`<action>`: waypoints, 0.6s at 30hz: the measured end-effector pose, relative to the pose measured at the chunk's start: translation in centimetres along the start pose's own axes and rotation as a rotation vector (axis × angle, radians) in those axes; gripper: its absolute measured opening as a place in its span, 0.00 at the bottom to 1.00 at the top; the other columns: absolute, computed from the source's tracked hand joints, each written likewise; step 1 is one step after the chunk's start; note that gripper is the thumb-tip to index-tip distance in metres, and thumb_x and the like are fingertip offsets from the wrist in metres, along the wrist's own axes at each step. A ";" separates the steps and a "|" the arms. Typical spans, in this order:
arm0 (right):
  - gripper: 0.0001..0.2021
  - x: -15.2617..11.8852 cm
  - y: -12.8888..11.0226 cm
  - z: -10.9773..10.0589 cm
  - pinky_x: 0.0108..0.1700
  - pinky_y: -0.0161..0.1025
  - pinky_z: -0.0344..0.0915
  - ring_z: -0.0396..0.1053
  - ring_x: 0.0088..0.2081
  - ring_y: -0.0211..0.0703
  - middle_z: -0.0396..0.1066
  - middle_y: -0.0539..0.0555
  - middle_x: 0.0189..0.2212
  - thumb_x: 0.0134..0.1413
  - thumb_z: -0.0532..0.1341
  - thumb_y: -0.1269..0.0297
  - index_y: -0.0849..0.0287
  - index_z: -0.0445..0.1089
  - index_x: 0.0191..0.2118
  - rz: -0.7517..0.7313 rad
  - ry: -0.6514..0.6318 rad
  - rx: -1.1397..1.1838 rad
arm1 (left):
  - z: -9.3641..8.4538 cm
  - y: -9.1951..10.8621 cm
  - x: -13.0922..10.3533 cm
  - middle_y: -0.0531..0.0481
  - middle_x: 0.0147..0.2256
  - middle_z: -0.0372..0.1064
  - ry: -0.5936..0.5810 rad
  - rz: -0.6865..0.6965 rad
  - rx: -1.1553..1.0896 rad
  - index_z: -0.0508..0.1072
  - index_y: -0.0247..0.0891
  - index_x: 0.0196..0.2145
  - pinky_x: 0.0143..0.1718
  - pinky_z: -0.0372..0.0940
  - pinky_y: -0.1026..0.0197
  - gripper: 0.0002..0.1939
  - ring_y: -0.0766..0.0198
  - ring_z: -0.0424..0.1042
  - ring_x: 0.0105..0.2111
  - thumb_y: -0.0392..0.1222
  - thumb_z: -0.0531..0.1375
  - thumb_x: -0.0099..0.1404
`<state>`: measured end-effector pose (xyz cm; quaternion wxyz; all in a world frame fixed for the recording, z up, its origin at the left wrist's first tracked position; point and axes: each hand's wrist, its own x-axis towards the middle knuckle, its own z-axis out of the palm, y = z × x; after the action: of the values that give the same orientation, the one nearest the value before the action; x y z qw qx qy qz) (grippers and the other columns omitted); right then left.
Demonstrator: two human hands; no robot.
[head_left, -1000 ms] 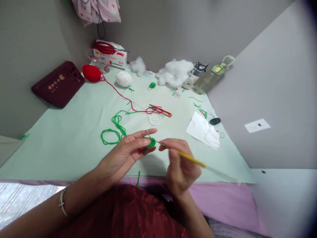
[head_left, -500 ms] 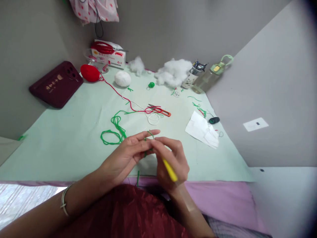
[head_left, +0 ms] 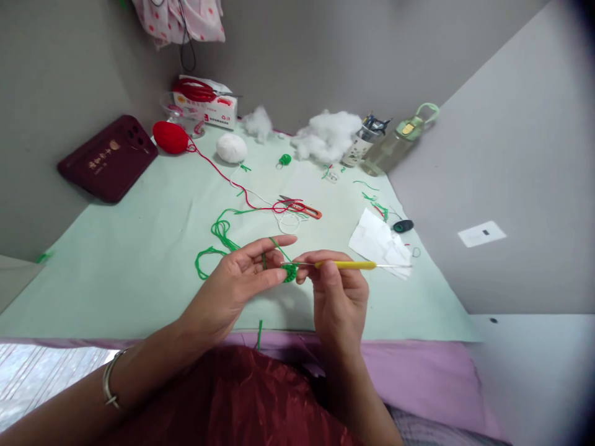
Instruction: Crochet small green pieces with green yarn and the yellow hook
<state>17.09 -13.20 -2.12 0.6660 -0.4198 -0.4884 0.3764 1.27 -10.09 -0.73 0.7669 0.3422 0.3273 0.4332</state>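
My left hand [head_left: 235, 282] pinches a small round green crochet piece [head_left: 290, 272] between thumb and fingers. Green yarn [head_left: 220, 230] runs from a loose tangle on the table up over the raised left index finger. In my right hand [head_left: 341, 291] is a crochet hook [head_left: 346, 265] with a yellow handle, held nearly level. Its thin metal tip lies at the top edge of the green piece, where the strand meets it. Both hands hover above the front of the table [head_left: 139, 279].
Scissors [head_left: 304, 207] with orange handles lie beyond the hands, under red and white yarn ends. Farther back are a red yarn ball [head_left: 170, 137], a white yarn ball [head_left: 231, 148], stuffing [head_left: 328, 136] and a bottle [head_left: 395, 145]. White paper [head_left: 379, 241] lies right; a phone [head_left: 109, 159] leans left.
My right hand has moved right and turned the hook from steeply slanted to nearly level. The green crochet piece now shows clearly at my left fingertips.
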 end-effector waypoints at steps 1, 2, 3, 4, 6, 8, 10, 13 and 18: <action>0.10 0.0 0.0 -0.1 0.36 0.39 0.75 0.76 0.31 0.38 0.81 0.53 0.35 0.70 0.60 0.62 0.56 0.79 0.41 0.017 -0.009 0.036 | -0.1 0.1 0.0 0.53 0.34 0.70 0.001 0.002 0.009 0.85 0.46 0.49 0.48 0.66 0.60 0.18 0.64 0.70 0.38 0.38 0.73 0.60; 0.10 0.1 -0.1 -0.2 0.36 0.39 0.76 0.77 0.31 0.38 0.81 0.53 0.35 0.71 0.59 0.62 0.56 0.78 0.41 0.023 -0.017 0.055 | -0.1 0.1 0.0 0.53 0.34 0.70 0.003 0.004 0.017 0.85 0.46 0.48 0.47 0.65 0.61 0.18 0.64 0.69 0.38 0.38 0.72 0.60; 0.11 0.1 -0.3 -0.2 0.36 0.39 0.76 0.77 0.31 0.38 0.81 0.53 0.36 0.72 0.58 0.62 0.56 0.78 0.41 0.016 -0.026 0.054 | -0.2 0.1 0.0 0.53 0.34 0.69 0.004 0.006 0.027 0.85 0.46 0.48 0.46 0.65 0.62 0.17 0.64 0.68 0.38 0.37 0.72 0.60; 0.11 0.0 -0.5 -0.3 0.36 0.39 0.76 0.77 0.31 0.38 0.81 0.53 0.36 0.72 0.57 0.63 0.56 0.77 0.41 -0.001 -0.030 0.026 | -0.3 0.1 -0.1 0.53 0.34 0.69 0.007 0.009 0.039 0.85 0.46 0.48 0.45 0.65 0.62 0.17 0.65 0.67 0.37 0.37 0.72 0.60; 0.11 -0.3 -0.9 -0.4 0.37 0.40 0.76 0.77 0.32 0.38 0.81 0.53 0.37 0.72 0.56 0.66 0.55 0.77 0.43 -0.073 -0.041 -0.115 | -0.4 0.0 -0.1 0.53 0.34 0.69 0.018 0.023 0.068 0.85 0.46 0.48 0.44 0.64 0.63 0.17 0.65 0.67 0.37 0.37 0.71 0.61; 0.12 -0.7 -1.1 -0.5 0.39 0.41 0.77 0.78 0.34 0.40 0.81 0.53 0.38 0.72 0.55 0.70 0.54 0.77 0.46 -0.218 -0.063 -0.303 | -0.5 -0.1 -0.2 0.54 0.34 0.69 0.023 0.046 0.104 0.84 0.47 0.49 0.44 0.64 0.63 0.17 0.66 0.67 0.37 0.38 0.71 0.62; 0.13 -1.1 -0.9 -0.5 0.41 0.43 0.77 0.79 0.38 0.43 0.81 0.54 0.40 0.70 0.56 0.73 0.53 0.76 0.50 -0.401 -0.120 -0.485 | -0.4 -0.2 -0.3 0.55 0.33 0.69 0.036 0.079 0.131 0.84 0.48 0.50 0.44 0.64 0.64 0.18 0.66 0.68 0.37 0.38 0.71 0.62; 0.16 -1.5 0.0 -0.5 0.43 0.42 0.78 0.79 0.43 0.45 0.81 0.58 0.43 0.65 0.61 0.75 0.55 0.75 0.55 -0.629 -0.161 -0.747 | 0.0 -0.3 -0.3 0.56 0.31 0.70 0.050 0.075 0.083 0.83 0.47 0.52 0.42 0.64 0.65 0.21 0.68 0.68 0.34 0.37 0.73 0.60; 0.16 -1.4 0.6 -0.3 0.41 0.42 0.77 0.78 0.42 0.44 0.79 0.56 0.42 0.65 0.62 0.75 0.50 0.78 0.53 -0.604 -0.075 -0.713 | 0.1 -0.1 0.1 0.51 0.34 0.75 0.019 -0.159 -0.175 0.83 0.39 0.50 0.44 0.67 0.62 0.20 0.65 0.71 0.36 0.37 0.72 0.59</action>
<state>16.97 -14.31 -3.21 0.5419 -0.4474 -0.7114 -0.0106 1.43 -10.05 -0.75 0.8228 0.2428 0.3214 0.4010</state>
